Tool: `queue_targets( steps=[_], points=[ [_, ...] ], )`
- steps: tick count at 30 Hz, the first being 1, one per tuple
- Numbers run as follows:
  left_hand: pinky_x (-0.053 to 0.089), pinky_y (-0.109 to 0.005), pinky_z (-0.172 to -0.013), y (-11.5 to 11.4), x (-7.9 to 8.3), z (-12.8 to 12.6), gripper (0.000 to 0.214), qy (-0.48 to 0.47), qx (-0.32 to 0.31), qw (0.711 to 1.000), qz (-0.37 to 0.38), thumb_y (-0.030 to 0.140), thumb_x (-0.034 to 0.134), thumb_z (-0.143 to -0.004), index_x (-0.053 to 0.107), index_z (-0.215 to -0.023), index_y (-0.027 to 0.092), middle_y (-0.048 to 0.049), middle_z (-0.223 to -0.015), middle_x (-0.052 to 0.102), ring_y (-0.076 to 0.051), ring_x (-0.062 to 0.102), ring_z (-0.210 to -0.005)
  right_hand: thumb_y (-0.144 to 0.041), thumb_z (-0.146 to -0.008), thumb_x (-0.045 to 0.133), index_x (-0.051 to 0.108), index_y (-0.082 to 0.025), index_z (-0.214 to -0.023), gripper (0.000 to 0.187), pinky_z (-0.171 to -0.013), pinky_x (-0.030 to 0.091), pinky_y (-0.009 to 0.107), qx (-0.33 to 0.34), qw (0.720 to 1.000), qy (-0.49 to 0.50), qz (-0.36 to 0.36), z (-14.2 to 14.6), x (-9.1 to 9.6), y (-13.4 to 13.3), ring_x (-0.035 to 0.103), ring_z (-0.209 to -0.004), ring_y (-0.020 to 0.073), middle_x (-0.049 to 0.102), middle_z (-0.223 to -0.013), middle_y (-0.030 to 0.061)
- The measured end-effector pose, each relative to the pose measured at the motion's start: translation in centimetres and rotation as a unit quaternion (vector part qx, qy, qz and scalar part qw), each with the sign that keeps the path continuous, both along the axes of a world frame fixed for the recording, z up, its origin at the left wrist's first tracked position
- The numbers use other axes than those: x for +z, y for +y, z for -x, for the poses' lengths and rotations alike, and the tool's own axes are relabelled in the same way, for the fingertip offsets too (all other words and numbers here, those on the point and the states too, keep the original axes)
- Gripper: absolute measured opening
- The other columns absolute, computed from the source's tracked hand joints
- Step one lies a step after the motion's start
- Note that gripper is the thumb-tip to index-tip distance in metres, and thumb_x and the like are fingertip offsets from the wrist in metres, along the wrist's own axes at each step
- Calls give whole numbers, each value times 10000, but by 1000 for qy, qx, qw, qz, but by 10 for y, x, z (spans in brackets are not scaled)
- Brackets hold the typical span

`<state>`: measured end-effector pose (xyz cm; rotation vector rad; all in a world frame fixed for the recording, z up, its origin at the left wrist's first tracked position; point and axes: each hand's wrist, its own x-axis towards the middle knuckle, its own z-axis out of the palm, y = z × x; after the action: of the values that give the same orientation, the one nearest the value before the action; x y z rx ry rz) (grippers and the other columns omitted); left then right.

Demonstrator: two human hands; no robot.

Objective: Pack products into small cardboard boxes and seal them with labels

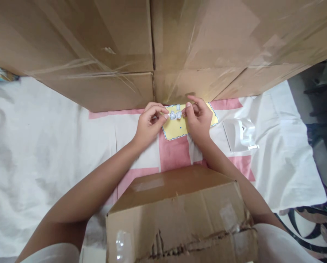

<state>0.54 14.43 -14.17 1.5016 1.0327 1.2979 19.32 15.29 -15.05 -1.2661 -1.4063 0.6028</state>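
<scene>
A yellow paper cutout (pixel 174 128) with a scalloped blue-and-white edge lies on the cloth, close to the cardboard wall. Several small white paper pieces (pixel 172 115) with dark outlines rest in a loose cluster on its upper part. My left hand (pixel 150 122) is at the cutout's left edge, thumb and fingertips pinched together beside these pieces. Over the right half of the cutout, my right hand (pixel 199 118) has its thumb and a finger closed near the cluster, another finger stretched outward. What either pinch holds, if anything, is too small to make out.
Large taped cardboard boxes (pixel 125 87) rise behind the cutout. Another cardboard box (pixel 177 212) stands between my forearms. On the white and pink cloth (pixel 84 146), a white object like a tape dispenser (pixel 236 135) lies to the right. Patterned floor (pixel 306 226) shows lower right.
</scene>
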Motion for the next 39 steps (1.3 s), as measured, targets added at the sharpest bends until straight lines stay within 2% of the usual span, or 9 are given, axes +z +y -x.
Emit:
queue_targets(
  steps=[8, 12, 15, 19, 22, 27, 34, 37, 39],
  points=[
    [469, -268, -685, -1, 2, -1, 279, -33, -20, 999, 36, 504, 690, -933, 711, -920, 225, -25, -903, 657, -137, 597, -787, -574, -1039, 495, 639, -256, -1124, 360, -597, 495, 280, -13, 1000, 13, -16, 0, 1, 0, 614, -632, 128, 666, -783, -10],
    [471, -260, -664, -2, 2, -1, 271, -67, -42, 994, 73, 487, 699, -932, 677, -1023, 233, 12, -749, 646, -124, 594, -694, -565, -1042, 492, 644, -243, -1095, 360, -549, 456, 271, -18, 1000, 15, -11, 1, 2, -1, 567, -566, 121, 629, -692, -28],
    [467, -250, -668, -1, -1, -2, 257, -63, -41, 995, 61, 452, 714, -928, 672, -1057, 234, 15, -777, 642, -111, 580, -694, -546, -1049, 485, 657, -235, -1071, 356, -573, 473, 279, -17, 1000, 4, -17, 1, 6, -3, 587, -579, 125, 652, -706, -19],
    [458, -238, -655, -1, -2, -3, 299, -60, -23, 997, 46, 459, 760, -884, 670, -1063, 238, 2, -883, 638, -103, 561, -723, -492, -1041, 524, 699, -219, -996, 327, -678, 521, 318, 51, 996, -54, -52, 2, 13, -7, 648, -703, 157, 704, -791, 19],
    [435, -235, -629, -1, -2, -4, 349, -52, -35, 997, 49, 471, 773, -872, 648, -1101, 241, 6, -871, 631, -96, 537, -689, -458, -1033, 540, 728, -212, -964, 317, -662, 498, 323, 116, 984, -101, -89, 2, 16, -8, 603, -685, 156, 669, -774, 25],
    [403, -235, -601, -2, -1, -7, 387, -35, -52, 997, 39, 492, 791, -853, 628, -1098, 241, 17, -824, 615, -97, 529, -670, -478, -987, 621, 729, -224, -980, 277, -609, 460, 309, 169, 975, -95, -109, 3, 14, -7, 521, -632, 140, 588, -760, 7],
    [391, -259, -619, -1, -7, -9, 313, -19, -59, 998, 10, 457, 770, -871, 645, -1049, 232, 17, -789, 607, -115, 534, -675, -497, -976, 642, 684, -222, -881, 294, -594, 442, 289, 167, 978, -63, -105, 2, 16, -11, 531, -670, 138, 565, -812, 14],
    [404, -270, -655, -1, -6, -9, 232, -1, -63, 998, 2, 426, 744, -887, 666, -958, 220, 7, -780, 613, -126, 543, -699, -528, -967, 649, 659, -219, -848, 330, -616, 442, 289, 173, 981, -41, -73, 1, 20, -16, 544, -717, 143, 576, -865, 23],
    [395, -268, -644, -3, -4, -9, 221, 4, -64, 998, 0, 401, 736, -886, 675, -1007, 227, 10, -783, 615, -123, 523, -679, -552, -960, 651, 644, -220, -842, 352, -651, 453, 291, 178, 983, -16, -46, 1, 22, -19, 546, -749, 147, 578, -879, 23]
  ],
)
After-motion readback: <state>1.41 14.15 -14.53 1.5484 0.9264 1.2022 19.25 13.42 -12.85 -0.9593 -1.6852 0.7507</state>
